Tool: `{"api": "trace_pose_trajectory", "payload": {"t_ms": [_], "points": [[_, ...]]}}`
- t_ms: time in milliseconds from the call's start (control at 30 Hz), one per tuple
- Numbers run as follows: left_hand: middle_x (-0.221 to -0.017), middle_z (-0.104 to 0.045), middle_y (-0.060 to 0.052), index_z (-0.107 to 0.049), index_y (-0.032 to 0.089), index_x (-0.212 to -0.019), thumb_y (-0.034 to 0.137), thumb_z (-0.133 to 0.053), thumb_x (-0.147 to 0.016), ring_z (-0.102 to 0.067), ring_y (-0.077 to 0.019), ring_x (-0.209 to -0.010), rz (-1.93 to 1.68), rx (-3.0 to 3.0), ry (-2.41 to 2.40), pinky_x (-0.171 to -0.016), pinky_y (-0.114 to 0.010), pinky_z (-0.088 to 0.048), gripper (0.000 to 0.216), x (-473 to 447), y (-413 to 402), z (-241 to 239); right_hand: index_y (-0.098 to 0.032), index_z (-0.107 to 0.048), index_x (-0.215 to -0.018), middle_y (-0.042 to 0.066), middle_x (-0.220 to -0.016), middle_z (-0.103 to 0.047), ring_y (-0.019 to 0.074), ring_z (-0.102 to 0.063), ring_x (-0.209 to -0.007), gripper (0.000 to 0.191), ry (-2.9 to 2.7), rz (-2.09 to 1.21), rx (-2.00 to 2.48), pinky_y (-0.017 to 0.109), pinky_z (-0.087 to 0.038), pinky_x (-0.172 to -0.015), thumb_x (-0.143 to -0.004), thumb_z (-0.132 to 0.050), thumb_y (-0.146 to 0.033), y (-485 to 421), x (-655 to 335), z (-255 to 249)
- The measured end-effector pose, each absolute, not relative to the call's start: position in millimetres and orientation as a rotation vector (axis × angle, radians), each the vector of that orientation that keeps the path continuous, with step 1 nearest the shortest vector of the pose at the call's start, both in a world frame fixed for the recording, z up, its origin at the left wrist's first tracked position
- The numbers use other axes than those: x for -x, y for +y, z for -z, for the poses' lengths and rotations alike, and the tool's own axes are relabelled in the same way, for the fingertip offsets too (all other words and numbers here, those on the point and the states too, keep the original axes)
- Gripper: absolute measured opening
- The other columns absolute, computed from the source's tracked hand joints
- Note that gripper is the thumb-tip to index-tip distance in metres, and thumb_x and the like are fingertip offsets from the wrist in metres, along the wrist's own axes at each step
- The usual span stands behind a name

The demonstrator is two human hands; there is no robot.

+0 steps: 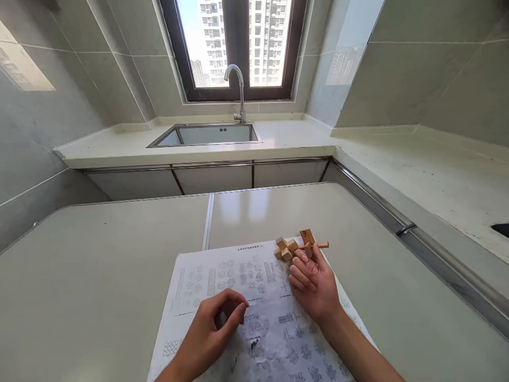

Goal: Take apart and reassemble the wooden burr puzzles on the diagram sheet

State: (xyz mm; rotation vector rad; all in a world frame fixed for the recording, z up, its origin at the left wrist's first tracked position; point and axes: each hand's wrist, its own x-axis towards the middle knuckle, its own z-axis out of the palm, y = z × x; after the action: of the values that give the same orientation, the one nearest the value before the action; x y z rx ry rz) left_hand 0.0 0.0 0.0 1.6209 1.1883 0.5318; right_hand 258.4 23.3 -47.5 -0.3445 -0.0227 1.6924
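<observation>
A small wooden interlocking puzzle (296, 245) of light brown blocks lies at the far right edge of a printed instruction sheet (238, 276) on a white table (99, 276). My right hand (314, 281) rests palm up on the sheet, its curled fingertips touching the puzzle pieces; a round wooden peg sticks out to the right past the fingers. My left hand (210, 331) hovers over the near middle of the sheet with fingers curled and thumb meeting the fingertips in a pinch; I cannot make out anything in it.
Beyond the table runs a white counter (286, 140) with a steel sink (204, 135) and a tall tap (237, 93) under a window. The counter turns along the right wall (437, 175). Grey tiled walls stand left and right.
</observation>
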Motion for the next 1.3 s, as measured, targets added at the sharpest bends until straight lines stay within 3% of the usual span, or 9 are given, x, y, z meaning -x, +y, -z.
{"api": "trace_pose_trajectory", "payload": {"t_ms": [333, 567, 733, 833, 933, 1000, 1067, 1167, 1300], "points": [[-0.079, -0.067, -0.002, -0.069, 0.021, -0.096, 0.063, -0.056, -0.101, -0.053, -0.0160, -0.070, -0.540, -1.613, 1.191, -0.064, -0.028, -0.038, 0.044, -3, 1, -1, -0.020, -0.056, -0.084, -0.013, -0.048, -0.034, 0.0049, -0.024, -0.036, 0.029, -0.118, -1.649, 0.334, 0.016, -0.028, -0.034, -0.108, -0.063, -0.034, 24, -262, 46], [-0.078, -0.068, -0.003, -0.070, 0.021, -0.095, 0.061, -0.057, -0.101, -0.055, -0.0163, -0.070, -0.561, -1.632, 1.188, -0.064, -0.027, -0.040, 0.043, -2, 0, -2, -0.020, -0.059, -0.084, -0.013, -0.051, -0.030, 0.0054, -0.013, -0.042, 0.036, -0.345, -1.517, 0.596, 0.016, -0.027, -0.037, -0.102, -0.072, -0.049, 22, -255, 35], [-0.076, -0.069, -0.002, -0.070, 0.021, -0.093, 0.060, -0.059, -0.101, -0.056, -0.0159, -0.068, -0.587, -1.645, 1.170, -0.064, -0.026, -0.043, 0.041, -3, 0, -4, -0.022, -0.061, -0.080, -0.008, -0.052, -0.033, 0.0084, -0.023, -0.048, 0.047, -0.688, -1.289, 0.974, 0.020, -0.026, -0.040, -0.101, -0.065, -0.063, 12, -238, 38], [-0.076, -0.069, -0.002, -0.070, 0.021, -0.093, 0.059, -0.058, -0.102, -0.057, -0.0160, -0.068, -0.598, -1.651, 1.178, -0.065, -0.027, -0.044, 0.041, -3, -1, -3, -0.023, -0.062, -0.077, -0.005, -0.057, -0.041, 0.0101, -0.028, -0.049, 0.042, -0.850, -1.262, 1.008, 0.023, -0.028, -0.042, -0.099, -0.071, -0.058, 4, -227, 49], [-0.077, -0.067, -0.002, -0.070, 0.021, -0.096, 0.059, -0.057, -0.102, -0.055, -0.0160, -0.068, -0.590, -1.661, 1.193, -0.065, -0.027, -0.044, 0.041, -2, -1, 0, -0.023, -0.067, -0.080, 0.000, -0.068, -0.056, 0.0137, -0.043, -0.054, 0.029, -1.128, -1.128, 1.003, 0.027, -0.037, -0.048, -0.099, -0.072, -0.044, -3, -219, 62], [-0.086, -0.068, -0.003, -0.069, 0.022, -0.104, 0.059, -0.062, -0.099, -0.056, -0.0170, -0.073, -0.607, -1.671, 1.179, -0.068, -0.028, -0.046, 0.038, -1, -2, 3, -0.024, -0.072, -0.085, 0.004, -0.073, -0.065, 0.0177, -0.056, -0.061, 0.020, -1.372, -1.020, 1.021, 0.029, -0.043, -0.056, -0.101, -0.067, -0.034, -7, -216, 67], [-0.108, -0.071, -0.006, -0.067, 0.024, -0.119, 0.057, -0.073, -0.091, -0.062, -0.0215, -0.090, -0.660, -1.676, 1.130, -0.083, -0.032, -0.051, 0.044, 2, -3, 6, -0.025, -0.075, -0.093, 0.003, -0.074, -0.069, 0.0184, -0.059, -0.063, 0.018, -1.609, -0.976, 1.016, 0.030, -0.043, -0.060, -0.102, -0.060, -0.025, -11, -213, 67], [-0.142, -0.061, -0.011, -0.057, 0.029, -0.141, 0.050, -0.091, -0.073, -0.059, -0.0313, -0.121, -0.716, -1.674, 1.018, -0.108, -0.044, -0.048, 0.079, 7, -5, 10, -0.025, -0.073, -0.092, -0.001, -0.065, -0.064, 0.0135, -0.049, -0.053, 0.022, -1.874, -0.905, 0.985, 0.027, -0.034, -0.055, -0.099, -0.055, -0.014, -16, -210, 62], [-0.153, -0.054, -0.012, -0.050, 0.034, -0.150, 0.040, -0.100, -0.055, -0.054, -0.0378, -0.133, -0.689, -1.710, 0.878, -0.114, -0.051, -0.045, 0.108, 10, -6, 13, -0.023, -0.056, -0.076, -0.005, -0.059, -0.055, 0.0105, -0.037, -0.049, 0.020, -2.028, -0.790, 0.955, 0.026, -0.024, -0.053, -0.082, -0.057, -0.004, -20, -205, 55]]}}
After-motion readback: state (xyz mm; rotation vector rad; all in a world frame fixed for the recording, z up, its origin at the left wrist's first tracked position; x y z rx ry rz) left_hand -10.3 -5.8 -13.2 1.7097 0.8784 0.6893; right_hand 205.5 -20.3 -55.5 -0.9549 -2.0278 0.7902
